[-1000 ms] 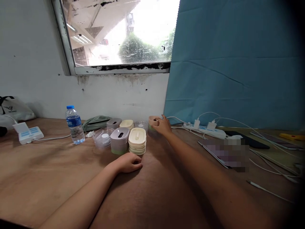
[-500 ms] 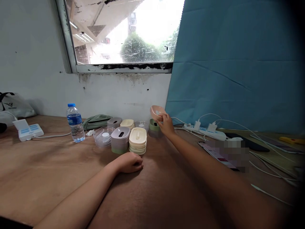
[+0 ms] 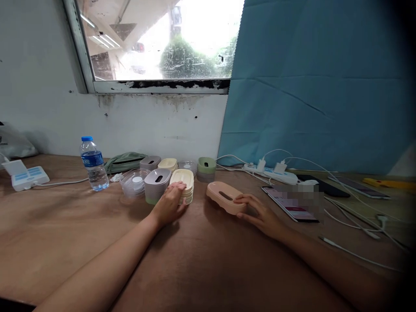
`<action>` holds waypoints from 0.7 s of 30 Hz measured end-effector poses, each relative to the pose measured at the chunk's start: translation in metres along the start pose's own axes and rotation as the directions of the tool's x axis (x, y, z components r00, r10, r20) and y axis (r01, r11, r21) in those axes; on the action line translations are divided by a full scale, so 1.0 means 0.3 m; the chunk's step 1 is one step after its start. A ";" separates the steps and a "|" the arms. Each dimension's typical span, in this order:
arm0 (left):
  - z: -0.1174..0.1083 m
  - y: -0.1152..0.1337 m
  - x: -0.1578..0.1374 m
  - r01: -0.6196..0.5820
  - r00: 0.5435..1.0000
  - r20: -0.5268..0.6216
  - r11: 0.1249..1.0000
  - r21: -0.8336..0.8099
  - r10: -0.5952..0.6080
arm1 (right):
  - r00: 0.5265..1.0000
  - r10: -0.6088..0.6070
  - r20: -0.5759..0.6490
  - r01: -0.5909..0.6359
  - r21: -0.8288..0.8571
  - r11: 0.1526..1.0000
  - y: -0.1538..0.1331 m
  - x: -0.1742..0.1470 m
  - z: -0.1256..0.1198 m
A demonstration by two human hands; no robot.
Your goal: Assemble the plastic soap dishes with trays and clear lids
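Observation:
My right hand (image 3: 260,212) pinches the right end of a pink oval plastic cover (image 3: 224,197). The cover has a long slot on top and is tilted just above the tabletop. My left hand (image 3: 170,203) is closed over the near side of a stack of cream oval dishes (image 3: 182,178), its fingers on the top one and the thumb low at the side. How many dishes it grips is hidden. A lilac slotted container (image 3: 157,178) with a green lower part stands left of that stack. Behind the pink cover is a green slotted container (image 3: 206,167).
Clear round plastic lids (image 3: 133,184), a second lilac container (image 3: 150,162) and another cream stack (image 3: 167,164) are grouped nearby. Left stands a water bottle (image 3: 94,164), with a green pouch (image 3: 125,162) behind. A phone (image 3: 289,203), cables and a power strip (image 3: 276,174) lie right.
My right hand has brought the pink cover down and nearer, turned slotted side up, away from the green container. My left hand has moved from the table onto the cream stack.

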State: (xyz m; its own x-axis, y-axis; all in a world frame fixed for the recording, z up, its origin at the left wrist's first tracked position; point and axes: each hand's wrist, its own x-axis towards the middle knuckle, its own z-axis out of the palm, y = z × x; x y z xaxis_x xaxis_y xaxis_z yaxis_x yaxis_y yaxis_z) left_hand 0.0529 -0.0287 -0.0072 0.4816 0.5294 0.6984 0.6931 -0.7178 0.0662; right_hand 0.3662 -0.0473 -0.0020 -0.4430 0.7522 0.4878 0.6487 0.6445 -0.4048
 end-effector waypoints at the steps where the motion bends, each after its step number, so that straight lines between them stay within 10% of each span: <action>1: 0.008 -0.008 0.000 0.011 1.000 -0.004 1.000 0.002 -0.011 | 0.999 0.034 0.025 -0.035 0.011 0.999 0.002 -0.022 -0.004; 11: 0.019 -0.033 -0.004 0.102 0.994 -0.035 0.987 -0.125 -0.107 | 0.988 0.151 0.023 -0.151 0.017 0.988 0.059 -0.083 -0.035; 17: -0.005 0.003 -0.013 -0.077 0.995 -0.066 0.991 -0.105 0.070 | 0.985 0.169 -0.019 -0.169 0.011 0.986 0.085 -0.064 -0.047; 21: -0.026 0.048 -0.013 -0.227 0.961 0.127 0.964 -0.136 0.244 | 0.950 0.237 -0.202 -0.214 0.128 0.968 0.126 -0.051 -0.064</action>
State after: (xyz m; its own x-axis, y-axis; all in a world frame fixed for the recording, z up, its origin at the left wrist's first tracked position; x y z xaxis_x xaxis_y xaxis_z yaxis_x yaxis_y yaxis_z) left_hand 0.0569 -0.0447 -0.0034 0.7006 0.3914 0.5967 0.4861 -0.8739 0.0025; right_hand 0.4095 -0.0372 -0.0099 -0.1426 0.8397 0.5240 0.6437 0.4808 -0.5953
